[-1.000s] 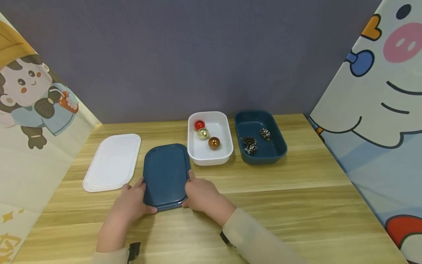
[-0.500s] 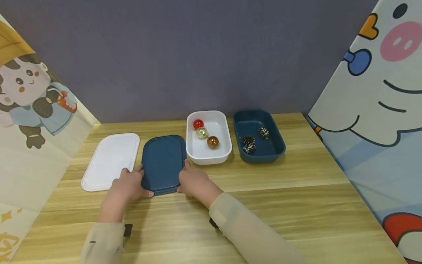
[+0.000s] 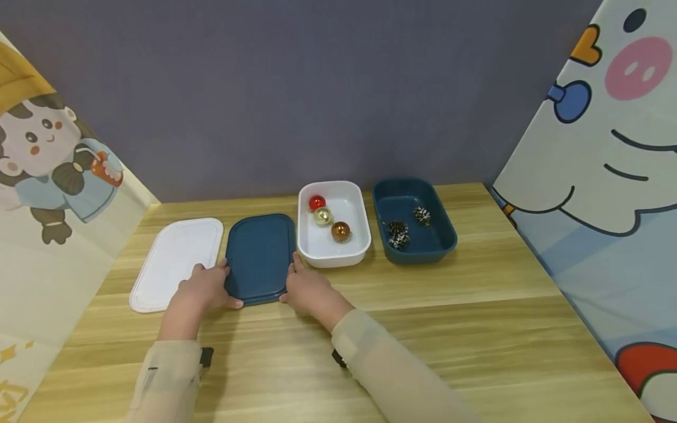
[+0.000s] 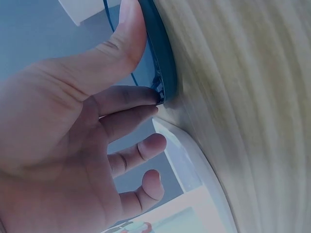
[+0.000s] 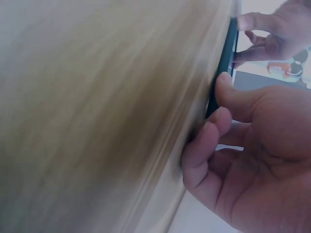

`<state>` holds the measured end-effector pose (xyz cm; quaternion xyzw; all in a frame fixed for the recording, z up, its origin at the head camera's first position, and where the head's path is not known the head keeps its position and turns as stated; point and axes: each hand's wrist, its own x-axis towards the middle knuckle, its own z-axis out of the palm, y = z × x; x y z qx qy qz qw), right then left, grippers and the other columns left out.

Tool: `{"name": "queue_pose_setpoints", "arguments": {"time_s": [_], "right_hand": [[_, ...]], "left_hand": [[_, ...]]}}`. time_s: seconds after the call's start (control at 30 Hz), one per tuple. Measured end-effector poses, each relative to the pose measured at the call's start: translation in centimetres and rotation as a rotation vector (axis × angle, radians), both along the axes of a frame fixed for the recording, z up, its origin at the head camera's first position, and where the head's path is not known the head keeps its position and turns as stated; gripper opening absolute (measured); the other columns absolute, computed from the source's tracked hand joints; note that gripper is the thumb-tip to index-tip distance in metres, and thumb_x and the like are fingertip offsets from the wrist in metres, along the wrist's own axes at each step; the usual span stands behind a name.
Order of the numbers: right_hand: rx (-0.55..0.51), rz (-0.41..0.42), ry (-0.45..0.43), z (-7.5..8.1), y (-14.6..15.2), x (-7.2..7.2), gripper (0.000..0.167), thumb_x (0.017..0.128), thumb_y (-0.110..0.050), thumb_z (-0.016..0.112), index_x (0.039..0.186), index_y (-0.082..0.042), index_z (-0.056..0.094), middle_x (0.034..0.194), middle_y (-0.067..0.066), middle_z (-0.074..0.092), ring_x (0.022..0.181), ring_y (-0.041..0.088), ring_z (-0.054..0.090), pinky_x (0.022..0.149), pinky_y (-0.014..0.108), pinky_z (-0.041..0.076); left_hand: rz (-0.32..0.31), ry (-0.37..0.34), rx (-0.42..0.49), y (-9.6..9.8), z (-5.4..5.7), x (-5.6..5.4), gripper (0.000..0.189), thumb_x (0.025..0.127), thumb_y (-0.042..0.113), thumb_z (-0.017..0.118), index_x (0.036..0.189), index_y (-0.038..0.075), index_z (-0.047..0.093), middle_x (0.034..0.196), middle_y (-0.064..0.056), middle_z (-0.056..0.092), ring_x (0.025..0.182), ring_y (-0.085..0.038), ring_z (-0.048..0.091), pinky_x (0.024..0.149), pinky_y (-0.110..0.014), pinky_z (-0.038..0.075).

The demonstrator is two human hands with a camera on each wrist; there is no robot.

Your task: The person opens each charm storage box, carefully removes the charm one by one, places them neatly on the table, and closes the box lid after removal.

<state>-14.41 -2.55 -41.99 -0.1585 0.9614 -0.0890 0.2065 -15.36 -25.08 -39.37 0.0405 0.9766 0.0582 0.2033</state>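
Observation:
A dark blue lid (image 3: 260, 255) lies flat on the wooden table, its far end level with the white box beside it. My left hand (image 3: 201, 288) holds its near left corner, thumb on the front edge and index finger along the side. At the near right corner my right hand (image 3: 312, 291) grips the lid the same way. In the left wrist view the thumb (image 4: 127, 36) presses the lid's rim (image 4: 165, 63), while the outer fingers stay off it. The right wrist view has the right thumb (image 5: 231, 94) against the lid's edge and the other fingers curled.
Left of the blue lid lies a white lid (image 3: 177, 258). A white box (image 3: 334, 262) holds red, gold and brown shiny balls (image 3: 341, 231). Right of it, a dark blue box (image 3: 420, 257) contains several frosted pine cones (image 3: 422, 215). A grey wall (image 3: 328, 94) stands behind.
Both hands have slid the blue lid away from me and slightly left, into line beside the white lid. The movement slows in the last half second. Boxes and white lid stay put.

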Motion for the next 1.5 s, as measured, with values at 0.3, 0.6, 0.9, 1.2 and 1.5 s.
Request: {"name": "queue_pose_setpoints", "arguments": {"time_s": [0.3, 0.6, 0.9, 1.2, 1.5], "right_hand": [[-0.009, -0.012, 0.013, -0.7, 0.0, -0.3, 0.081, 0.108, -0.051, 0.055, 0.168, -0.005, 0.027, 0.182, 0.008, 0.003, 0.148, 0.024, 0.054, 0.108, 0.032, 0.056], [-0.023, -0.003, 0.026, -0.8, 0.0, -0.4, 0.082, 0.107, -0.052, 0.056, 0.168, -0.005, 0.027, 0.182, 0.008, 0.004, 0.147, 0.024, 0.056, 0.111, 0.033, 0.055], [0.000, 0.028, 0.038, -0.5, 0.1, -0.3, 0.081, 0.109, -0.052, 0.053, 0.169, -0.004, 0.026, 0.181, 0.011, 0.004, 0.160, 0.023, 0.037, 0.116, 0.033, 0.051], [-0.027, 0.028, 0.048, -0.6, 0.0, -0.1, 0.081, 0.109, -0.050, 0.054, 0.168, -0.002, 0.026, 0.181, 0.014, 0.006, 0.164, 0.025, 0.029, 0.123, 0.035, 0.045], [-0.108, 0.085, 0.009, -0.3, 0.9, 1.2, 0.078, 0.112, -0.040, 0.054, 0.170, -0.001, 0.018, 0.181, 0.016, 0.005, 0.167, 0.026, 0.018, 0.130, 0.035, 0.035]], "left_hand": [[-0.004, -0.024, -0.009, 0.1, 0.3, -0.8, 0.105, 0.080, 0.047, 0.093, 0.157, -0.006, 0.045, 0.170, -0.028, 0.031, 0.146, -0.061, 0.033, 0.105, -0.078, 0.042], [0.010, -0.041, -0.012, -0.2, 0.1, -1.2, 0.106, 0.081, 0.046, 0.093, 0.158, -0.006, 0.043, 0.171, -0.029, 0.029, 0.149, -0.062, 0.029, 0.108, -0.080, 0.039], [0.002, -0.045, -0.017, -0.1, 0.3, -1.4, 0.105, 0.081, 0.046, 0.092, 0.158, -0.007, 0.043, 0.171, -0.030, 0.028, 0.152, -0.063, 0.025, 0.110, -0.081, 0.037], [-0.001, -0.055, -0.024, -0.1, 0.7, -1.3, 0.102, 0.083, 0.045, 0.091, 0.158, -0.006, 0.043, 0.172, -0.029, 0.027, 0.152, -0.062, 0.025, 0.111, -0.082, 0.036], [0.005, -0.056, -0.034, 0.9, 1.4, -0.9, 0.099, 0.084, 0.041, 0.091, 0.158, -0.005, 0.044, 0.171, -0.029, 0.028, 0.152, -0.061, 0.026, 0.112, -0.082, 0.035]]}}
